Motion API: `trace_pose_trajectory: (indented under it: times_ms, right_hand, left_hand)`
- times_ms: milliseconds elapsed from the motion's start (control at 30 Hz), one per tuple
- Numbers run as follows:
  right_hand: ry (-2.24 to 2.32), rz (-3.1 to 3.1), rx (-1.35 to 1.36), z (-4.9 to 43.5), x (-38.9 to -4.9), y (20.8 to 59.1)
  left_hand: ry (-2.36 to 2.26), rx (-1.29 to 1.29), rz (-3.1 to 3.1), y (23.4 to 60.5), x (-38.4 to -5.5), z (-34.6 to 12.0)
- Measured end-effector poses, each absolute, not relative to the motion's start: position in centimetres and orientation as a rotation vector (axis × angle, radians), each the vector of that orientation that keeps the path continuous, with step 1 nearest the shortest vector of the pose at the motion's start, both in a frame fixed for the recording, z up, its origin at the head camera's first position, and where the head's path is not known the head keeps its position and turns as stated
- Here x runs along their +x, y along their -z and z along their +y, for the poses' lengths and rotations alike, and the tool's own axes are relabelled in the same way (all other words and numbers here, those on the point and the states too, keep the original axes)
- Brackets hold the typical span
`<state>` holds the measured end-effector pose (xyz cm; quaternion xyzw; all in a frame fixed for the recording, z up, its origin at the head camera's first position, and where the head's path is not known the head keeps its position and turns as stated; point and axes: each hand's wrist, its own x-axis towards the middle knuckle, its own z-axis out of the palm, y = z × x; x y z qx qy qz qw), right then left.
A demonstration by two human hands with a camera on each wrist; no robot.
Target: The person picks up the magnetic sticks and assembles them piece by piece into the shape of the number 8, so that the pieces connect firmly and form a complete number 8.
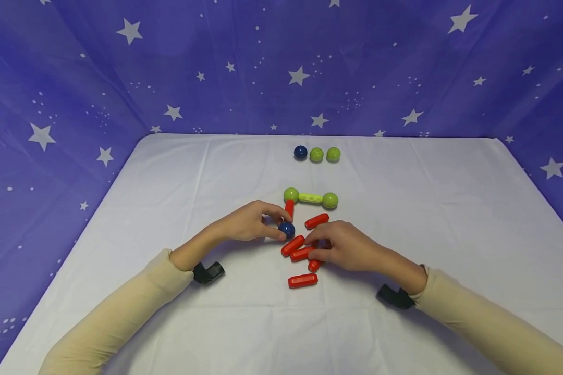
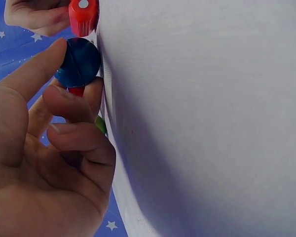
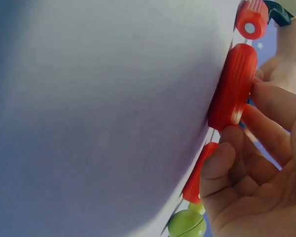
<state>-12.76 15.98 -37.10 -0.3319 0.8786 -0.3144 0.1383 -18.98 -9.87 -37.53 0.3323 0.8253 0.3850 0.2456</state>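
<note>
My left hand pinches a dark blue ball between thumb and fingers. This ball sits at the near end of a red rod, whose far end meets a green ball. From there a yellow-green rod runs right to a second green ball. Just to the right, my right hand reaches into a group of loose red rods, thumb and forefinger at the right end of one rod. Another red rod lies close under that thumb in the right wrist view.
Several more red rods lie around, one beyond the right hand and one nearer the front. Toward the back of the white-covered table, a blue ball and two green balls stand in a row. A starry purple cloth hangs behind.
</note>
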Motion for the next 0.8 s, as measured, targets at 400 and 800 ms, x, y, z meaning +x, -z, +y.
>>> trace_pose_trajectory:
  times_ms: [400, 800]
  right_hand:
    - [0.796, 2.546, -0.959, 16.1, -12.8, 36.9]
    - [0.909, 2.678, -0.843, 17.4, -13.8, 36.2]
  left_hand:
    - [-1.044, 0.900, 2.261, 37.6, -18.9, -9.9]
    - [-1.037, 0.881, 2.259, 37.4, -18.9, -9.8]
